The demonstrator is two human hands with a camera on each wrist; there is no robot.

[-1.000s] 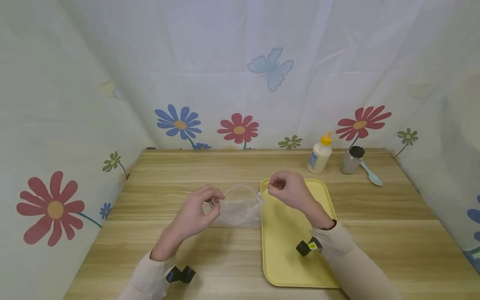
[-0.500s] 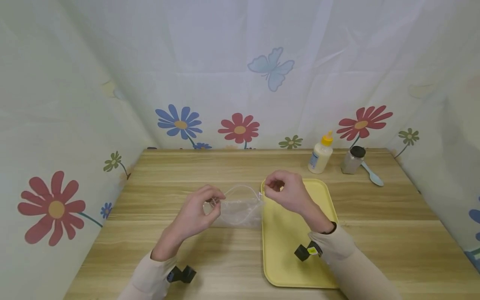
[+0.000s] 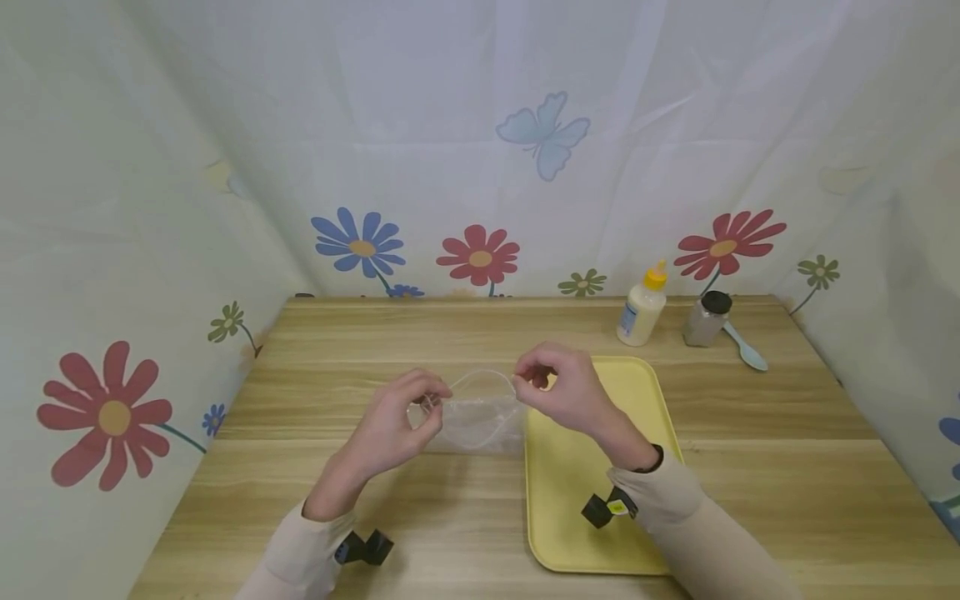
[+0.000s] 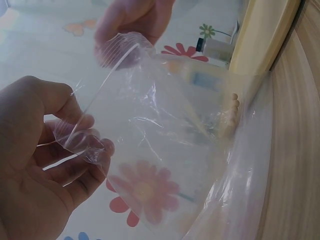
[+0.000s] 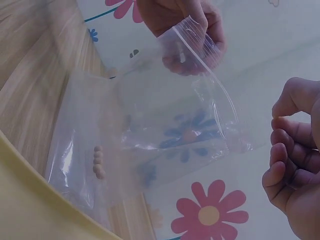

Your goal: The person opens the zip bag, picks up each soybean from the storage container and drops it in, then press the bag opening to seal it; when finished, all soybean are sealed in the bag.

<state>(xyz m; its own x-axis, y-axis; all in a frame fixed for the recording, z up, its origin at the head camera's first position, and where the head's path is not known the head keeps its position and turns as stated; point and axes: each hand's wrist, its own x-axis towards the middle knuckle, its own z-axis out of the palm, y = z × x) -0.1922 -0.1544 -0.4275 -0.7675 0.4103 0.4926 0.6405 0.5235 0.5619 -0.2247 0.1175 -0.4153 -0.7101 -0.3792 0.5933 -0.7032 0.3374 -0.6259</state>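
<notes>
Left hand (image 3: 390,421): pinching one top corner of the clear bag (image 4: 150,115), its thumb and fingers bending round the plastic.
Right hand (image 3: 566,387): curling up near the other top corner, thumb and fingertip touching, holding nothing that is showing.
Clear bag: hanging between the two hands, next to the yellow tray (image 3: 577,467).
Beads (image 5: 98,162): showing in a little row through the plastic; the views are not telling if they are inside or behind.
Back of the surface (image 3: 360,342): bottle (image 3: 641,312) and jar (image 3: 705,322) are standing; spoon (image 3: 746,348) is lying by the jar.
</notes>
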